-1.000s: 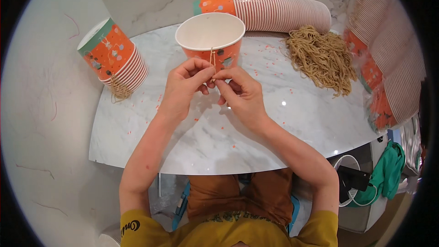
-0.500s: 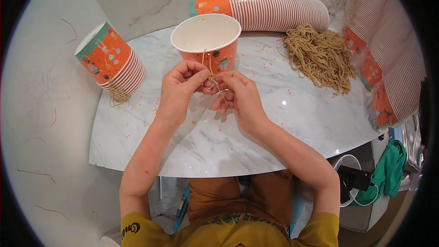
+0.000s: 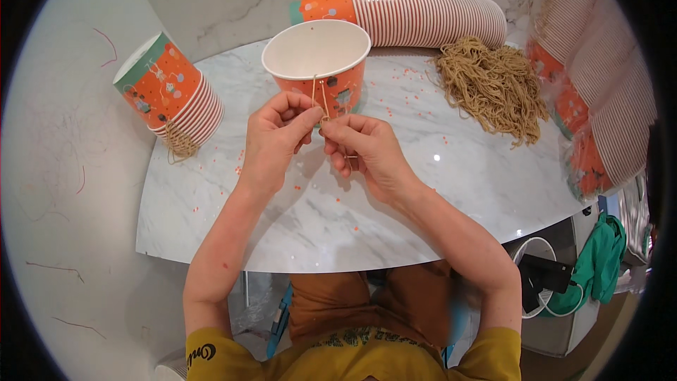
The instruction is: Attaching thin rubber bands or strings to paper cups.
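Note:
An orange paper tub (image 3: pixel 303 86) with a white inside stands upright at the middle of the table. Tan string (image 3: pixel 324 96) comes through its front wall just under the rim and runs down in two strands to my fingers. My left hand (image 3: pixel 281 127) pinches the string between thumb and forefinger, close against the tub's front. Beside it, my right hand (image 3: pixel 368 147) is closed on the string too, thumb pressed to forefinger, and a bit of string shows between its lower fingers. The fingers partly hide where the strands meet.
A tangled heap of tan string (image 3: pixel 490 88) lies at the right. Behind the tub, a long stack of nested paper tubs (image 3: pixel 430 15) lies on its side. Another tub stack (image 3: pixel 169 92) with string leans at the left. Plastic-wrapped stacks (image 3: pixel 592 92) fill the right edge. Orange paper dots dot the marbled table (image 3: pixel 465 197).
My right hand's thumb and fingers have closed together on the string and shifted slightly left and down. The loose loop between the hands is now mostly hidden. My left hand keeps its pinch.

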`<state>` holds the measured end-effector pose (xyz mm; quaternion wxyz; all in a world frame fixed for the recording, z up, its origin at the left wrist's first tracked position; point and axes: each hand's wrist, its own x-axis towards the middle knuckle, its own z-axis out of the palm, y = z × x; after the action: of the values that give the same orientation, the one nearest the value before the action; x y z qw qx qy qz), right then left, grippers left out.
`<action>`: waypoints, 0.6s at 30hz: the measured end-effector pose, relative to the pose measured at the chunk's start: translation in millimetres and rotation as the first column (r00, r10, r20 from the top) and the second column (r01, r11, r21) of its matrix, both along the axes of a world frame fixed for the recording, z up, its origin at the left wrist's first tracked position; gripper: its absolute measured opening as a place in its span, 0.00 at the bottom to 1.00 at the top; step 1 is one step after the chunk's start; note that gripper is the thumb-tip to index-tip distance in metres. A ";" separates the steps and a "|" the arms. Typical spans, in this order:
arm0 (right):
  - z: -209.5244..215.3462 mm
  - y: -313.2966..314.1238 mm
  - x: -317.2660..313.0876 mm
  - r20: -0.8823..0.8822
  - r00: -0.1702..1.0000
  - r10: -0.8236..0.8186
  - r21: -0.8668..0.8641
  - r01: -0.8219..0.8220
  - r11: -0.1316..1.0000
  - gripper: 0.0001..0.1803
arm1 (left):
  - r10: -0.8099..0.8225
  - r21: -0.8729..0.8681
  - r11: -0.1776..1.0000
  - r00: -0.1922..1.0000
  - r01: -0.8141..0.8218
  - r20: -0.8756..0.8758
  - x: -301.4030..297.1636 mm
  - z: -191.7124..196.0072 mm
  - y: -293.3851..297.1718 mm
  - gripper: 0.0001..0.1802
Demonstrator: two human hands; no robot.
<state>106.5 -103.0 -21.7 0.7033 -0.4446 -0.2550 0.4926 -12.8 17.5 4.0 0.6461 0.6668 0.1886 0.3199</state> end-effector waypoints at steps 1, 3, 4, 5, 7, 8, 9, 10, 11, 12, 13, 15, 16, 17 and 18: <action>0.0 0.4 -1.0 0.011 1.000 -0.002 -0.001 0.002 1.000 0.10 | 0.001 -0.001 1.000 1.000 -0.001 -0.001 -0.1 -0.1 -0.7 0.05; 0.0 1.0 -1.6 0.026 1.000 -0.005 -0.001 0.005 1.000 0.09 | 0.018 0.020 1.000 1.000 -0.018 -0.002 0.4 0.6 -1.6 0.05; -1.3 1.5 -1.7 0.022 1.000 -0.002 0.004 0.002 1.000 0.09 | 0.017 0.020 1.000 1.000 -0.017 -0.001 0.1 0.9 -2.0 0.05; -2.2 1.8 -1.4 0.019 1.000 -0.001 0.010 0.001 1.000 0.08 | 0.012 0.021 1.000 1.000 -0.012 -0.003 0.1 0.8 -2.3 0.05; -2.8 1.2 -1.0 0.030 1.000 0.001 0.004 -0.001 1.000 0.08 | 0.005 0.023 1.000 1.000 -0.005 -0.003 0.7 0.2 -2.7 0.05; -2.6 1.4 -1.3 0.039 0.999 0.007 -0.001 -0.007 1.000 0.08 | 0.009 0.018 1.000 1.000 -0.009 -0.001 0.6 -0.5 -2.3 0.05; -2.3 1.4 -1.6 0.040 0.999 0.008 0.001 -0.008 1.000 0.08 | 0.012 0.013 1.000 1.000 -0.012 0.000 0.6 -0.7 -2.1 0.05; -2.0 1.5 -1.8 0.038 0.999 0.017 -0.005 -0.016 1.000 0.08 | 0.013 0.015 1.000 1.000 -0.013 0.002 0.5 0.0 -2.0 0.05; -2.1 0.8 -2.0 0.035 0.999 0.024 -0.013 -0.023 1.000 0.08 | 0.020 0.001 1.000 1.000 -0.020 0.007 0.5 0.1 -2.7 0.05; -2.0 0.5 -2.1 0.034 0.999 0.023 -0.015 -0.023 1.000 0.08 | 0.026 -0.013 1.000 1.000 -0.026 0.012 0.4 0.2 -3.2 0.05; -1.7 0.3 -2.3 0.030 0.999 0.021 -0.020 -0.021 1.000 0.08 | 0.026 -0.015 1.000 1.000 -0.025 0.011 0.4 -0.1 -3.5 0.05; -0.8 0.1 -2.0 0.027 0.999 0.020 -0.026 -0.019 0.999 0.08 | 0.028 0.016 0.999 0.999 -0.028 0.030 0.5 0.1 -3.6 0.06; -0.6 0.0 -1.7 0.030 0.999 0.022 -0.023 -0.021 1.000 0.08 | 0.028 0.015 0.999 0.999 -0.028 0.031 0.5 0.5 -4.3 0.06; -0.8 0.1 -1.8 0.033 0.999 0.026 -0.020 -0.025 0.999 0.09 | 0.037 0.041 0.998 0.999 -0.038 0.040 0.3 1.2 -5.3 0.06; -1.1 0.1 -2.0 0.032 0.999 0.027 -0.021 -0.027 0.999 0.09 | 0.045 0.067 0.997 0.998 -0.048 0.049 -0.1 1.5 -6.0 0.06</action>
<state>104.5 -102.9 -22.7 0.6878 -0.4562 -0.2673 0.4974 -12.9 11.4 5.5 0.6195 0.6762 0.1778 0.3569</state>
